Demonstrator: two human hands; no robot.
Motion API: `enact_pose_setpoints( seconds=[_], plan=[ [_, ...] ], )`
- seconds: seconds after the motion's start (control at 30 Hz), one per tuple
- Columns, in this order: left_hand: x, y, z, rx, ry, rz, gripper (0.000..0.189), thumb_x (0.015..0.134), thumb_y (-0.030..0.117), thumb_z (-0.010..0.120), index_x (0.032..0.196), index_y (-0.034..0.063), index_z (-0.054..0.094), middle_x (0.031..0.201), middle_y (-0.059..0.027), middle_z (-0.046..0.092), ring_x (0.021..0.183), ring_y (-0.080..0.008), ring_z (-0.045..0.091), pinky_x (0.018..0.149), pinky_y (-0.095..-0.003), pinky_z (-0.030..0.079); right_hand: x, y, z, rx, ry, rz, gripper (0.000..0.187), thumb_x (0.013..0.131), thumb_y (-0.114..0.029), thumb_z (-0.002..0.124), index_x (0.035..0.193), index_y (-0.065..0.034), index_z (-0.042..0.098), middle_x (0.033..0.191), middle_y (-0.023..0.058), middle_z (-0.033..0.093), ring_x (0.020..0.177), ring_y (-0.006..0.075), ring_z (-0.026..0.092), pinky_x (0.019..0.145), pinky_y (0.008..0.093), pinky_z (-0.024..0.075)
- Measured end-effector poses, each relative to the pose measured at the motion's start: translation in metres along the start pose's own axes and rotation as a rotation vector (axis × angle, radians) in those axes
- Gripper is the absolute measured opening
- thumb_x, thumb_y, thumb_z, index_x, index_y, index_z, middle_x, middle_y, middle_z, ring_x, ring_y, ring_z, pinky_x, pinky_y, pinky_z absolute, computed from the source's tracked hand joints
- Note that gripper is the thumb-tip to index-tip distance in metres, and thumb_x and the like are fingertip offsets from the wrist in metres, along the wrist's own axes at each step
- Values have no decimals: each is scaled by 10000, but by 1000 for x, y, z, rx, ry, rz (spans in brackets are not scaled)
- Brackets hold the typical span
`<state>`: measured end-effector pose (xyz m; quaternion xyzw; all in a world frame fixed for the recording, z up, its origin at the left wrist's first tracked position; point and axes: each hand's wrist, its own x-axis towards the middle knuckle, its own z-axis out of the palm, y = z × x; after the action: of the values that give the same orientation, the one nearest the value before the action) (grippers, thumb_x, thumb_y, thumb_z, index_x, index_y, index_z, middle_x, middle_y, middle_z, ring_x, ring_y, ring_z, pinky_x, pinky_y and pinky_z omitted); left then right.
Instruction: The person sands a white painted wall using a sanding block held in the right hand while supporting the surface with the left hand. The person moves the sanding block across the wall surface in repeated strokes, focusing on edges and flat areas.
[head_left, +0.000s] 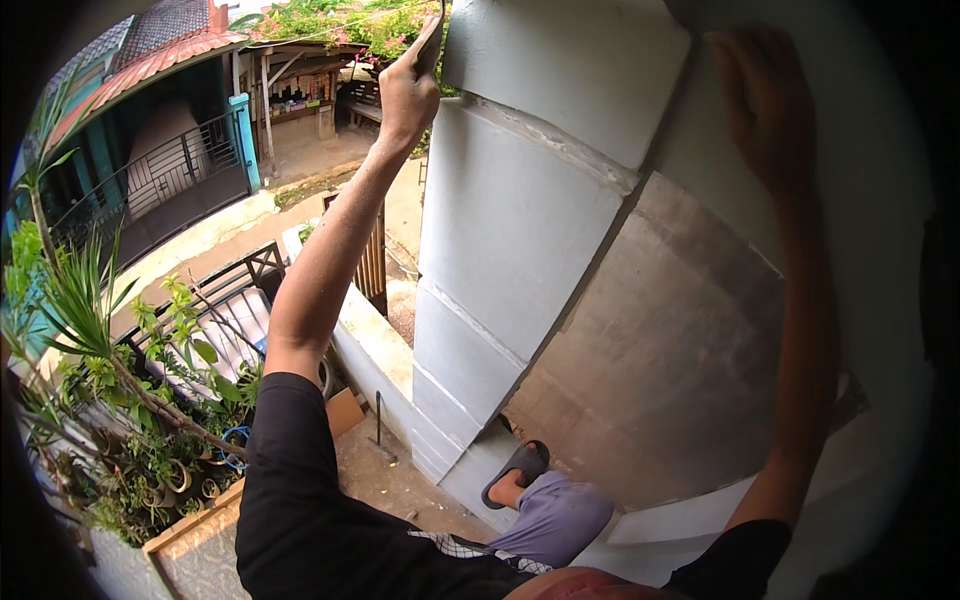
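Raised at the top of the view, my left hand (409, 94) is closed around a thin tool (430, 46), whose upper part is cut off by the picture's edge; its kind cannot be told. Just right of it stands a grey-painted square column (525, 210) with raised horizontal bands and a rough ledge (551, 139). My right hand (765, 105) is up in the shade at the top right, against or close to the grey wall surface. Its fingers are bent, and whether it holds anything is too dark to tell.
A sandalled foot (517, 476) rests on a ledge by the column's base, beside a brown panel surface (660, 352). Far below are a low wall (375, 337), a long-handled tool (379, 427) and potted plants (172, 472). A metal gate (187, 161) stands across the lane.
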<state>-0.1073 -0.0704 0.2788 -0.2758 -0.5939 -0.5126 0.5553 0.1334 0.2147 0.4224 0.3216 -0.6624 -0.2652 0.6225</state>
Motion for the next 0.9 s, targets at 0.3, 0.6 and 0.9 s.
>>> enact_pose_setpoints(
  seconds=[0.3, 0.6, 0.9],
  plan=[
    [-40, 50, -43, -879, 71, -488, 303, 1092, 190, 513, 1245, -58, 596, 1213, -139, 648, 1103, -201, 633, 989, -365, 518, -2, 3, -1, -24, -91, 84, 185, 988, -90, 619, 1146, -26, 692, 1102, 154, 672, 1033, 356, 650, 869, 426, 531],
    [-86, 86, -54, -1089, -96, -580, 435, 1071, 282, 523, 1400, 7, 455, 1321, -114, 574, 1218, -220, 588, 1068, -415, 482, -3, -77, -2, 374, 26, 313, 219, 992, -130, 588, 1173, -50, 680, 1077, 120, 685, 1039, 286, 641, 881, 392, 512],
    [-113, 151, -51, -1028, -69, -726, 345, 1052, 236, 604, 1282, -15, 543, 1154, -111, 671, 1087, -195, 637, 929, -335, 509, 1, -187, 14, 1332, -278, 974, 465, 921, -278, 769, 1244, 22, 617, 1093, 97, 703, 1068, 175, 665, 934, 330, 516]
  ],
)
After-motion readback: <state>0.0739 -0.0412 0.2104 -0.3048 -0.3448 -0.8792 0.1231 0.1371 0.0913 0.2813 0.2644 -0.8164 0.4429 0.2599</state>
